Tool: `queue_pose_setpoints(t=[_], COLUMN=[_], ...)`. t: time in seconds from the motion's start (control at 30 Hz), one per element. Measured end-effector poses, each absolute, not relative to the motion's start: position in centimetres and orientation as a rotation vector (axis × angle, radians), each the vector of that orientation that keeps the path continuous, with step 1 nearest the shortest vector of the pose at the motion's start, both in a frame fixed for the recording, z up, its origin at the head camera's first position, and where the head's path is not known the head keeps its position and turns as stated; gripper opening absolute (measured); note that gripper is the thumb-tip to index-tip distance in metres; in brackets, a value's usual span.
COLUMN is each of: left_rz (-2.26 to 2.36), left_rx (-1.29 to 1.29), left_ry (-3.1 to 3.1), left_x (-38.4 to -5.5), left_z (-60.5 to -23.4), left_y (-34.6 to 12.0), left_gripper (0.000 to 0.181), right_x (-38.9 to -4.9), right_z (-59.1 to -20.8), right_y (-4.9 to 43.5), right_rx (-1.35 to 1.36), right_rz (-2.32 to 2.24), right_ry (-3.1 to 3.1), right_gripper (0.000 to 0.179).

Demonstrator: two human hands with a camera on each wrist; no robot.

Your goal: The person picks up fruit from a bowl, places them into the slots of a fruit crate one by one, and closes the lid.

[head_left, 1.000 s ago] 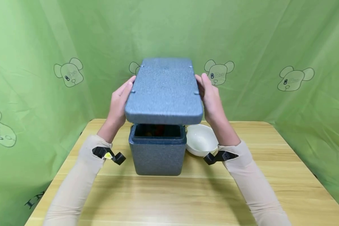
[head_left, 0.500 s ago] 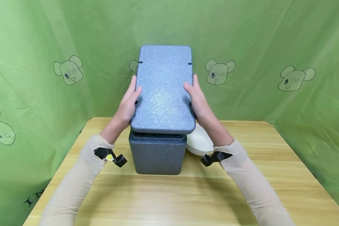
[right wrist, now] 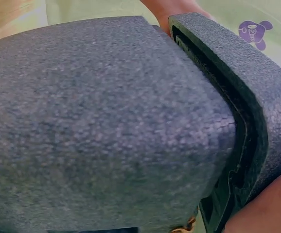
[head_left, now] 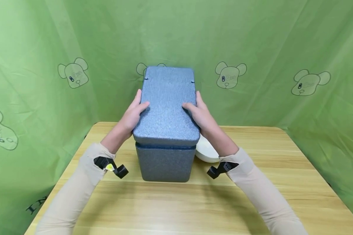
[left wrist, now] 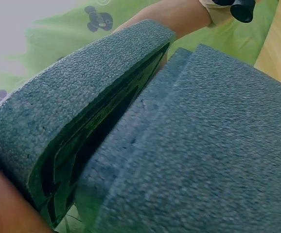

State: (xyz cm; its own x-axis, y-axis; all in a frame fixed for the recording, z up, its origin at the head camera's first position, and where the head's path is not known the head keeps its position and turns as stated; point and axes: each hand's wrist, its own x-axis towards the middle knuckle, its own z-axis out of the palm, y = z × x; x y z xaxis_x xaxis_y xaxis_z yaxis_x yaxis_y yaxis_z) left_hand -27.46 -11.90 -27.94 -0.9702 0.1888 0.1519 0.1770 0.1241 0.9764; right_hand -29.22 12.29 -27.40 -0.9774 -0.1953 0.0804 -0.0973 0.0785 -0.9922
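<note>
A grey-blue foam lid (head_left: 168, 107) is held by both hands over a matching foam box (head_left: 166, 164). My left hand (head_left: 132, 114) grips the lid's left edge, thumb on top and fingers down the side. On the opposite edge, my right hand (head_left: 201, 114) grips the same way. In the left wrist view the lid (left wrist: 77, 92) stands slightly apart from the box (left wrist: 203, 145), with a dark gap along the rim. The right wrist view shows the lid's edge (right wrist: 247, 92) just off the box's stepped rim. The box's inside is hidden under the lid.
A white bowl (head_left: 206, 150) stands right of the box, partly behind my right forearm. Both sit on a light wooden table (head_left: 267, 182). A green curtain (head_left: 176, 32) with printed bear heads hangs behind and at the sides.
The lid has come down and nearer the box, after being tilted up at half a second ago. The box opening, visible a second ago, is now covered. Both thumbs have moved onto the lid's top.
</note>
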Motion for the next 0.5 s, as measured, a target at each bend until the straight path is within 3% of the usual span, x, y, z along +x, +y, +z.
queue_pose_setpoints(t=[0.5], left_rz=[1.995], left_rx=[0.260], left_ry=[2.293], left_x=[-28.0], left_z=[-30.5], left_y=[-12.4], left_gripper=[0.077], right_x=[-29.9], right_z=[-29.3], right_y=[12.3], right_rx=[-0.165], right_rz=[-1.935], right_ry=[2.202], right_gripper=[0.094])
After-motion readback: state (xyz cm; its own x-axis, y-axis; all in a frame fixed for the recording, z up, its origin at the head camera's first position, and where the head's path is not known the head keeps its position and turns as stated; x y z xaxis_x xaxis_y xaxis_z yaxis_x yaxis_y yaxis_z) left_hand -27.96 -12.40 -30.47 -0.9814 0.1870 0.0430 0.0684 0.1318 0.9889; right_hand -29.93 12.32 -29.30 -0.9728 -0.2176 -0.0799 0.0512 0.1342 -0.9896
